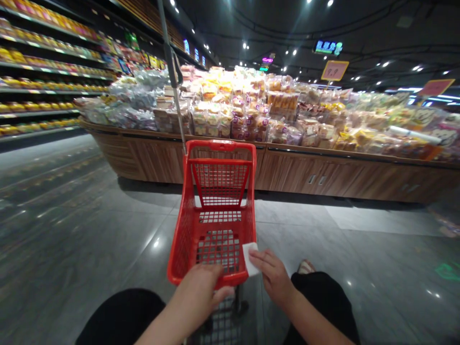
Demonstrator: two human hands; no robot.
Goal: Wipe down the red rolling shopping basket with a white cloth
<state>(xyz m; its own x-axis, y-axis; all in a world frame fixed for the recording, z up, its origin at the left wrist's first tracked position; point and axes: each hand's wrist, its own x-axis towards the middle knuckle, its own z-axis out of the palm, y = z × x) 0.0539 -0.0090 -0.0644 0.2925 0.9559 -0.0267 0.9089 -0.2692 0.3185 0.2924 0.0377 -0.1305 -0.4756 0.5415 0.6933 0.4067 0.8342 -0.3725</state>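
Note:
A red plastic shopping cart [220,218] stands in front of me, its grid basket tilted toward me. My left hand [201,290] grips the near rim, fingers over the edge and thumb on the outer side. At the basket's near right corner, my right hand [271,273] pinches a folded white wipe [250,259] between thumb and fingers. The wipe lies against the right rim. Whether it is paper or cloth, I cannot tell. A thin grey pole [176,96] with a black clip rises from the cart's far left corner.
Behind the cart runs a wood-panelled display counter [294,170] heaped with packaged bread [247,112]. Shelves of jars [39,91] line the left side. A yellow price sign [335,71] stands above the goods. Grey tiled floor [118,230] surrounds the cart.

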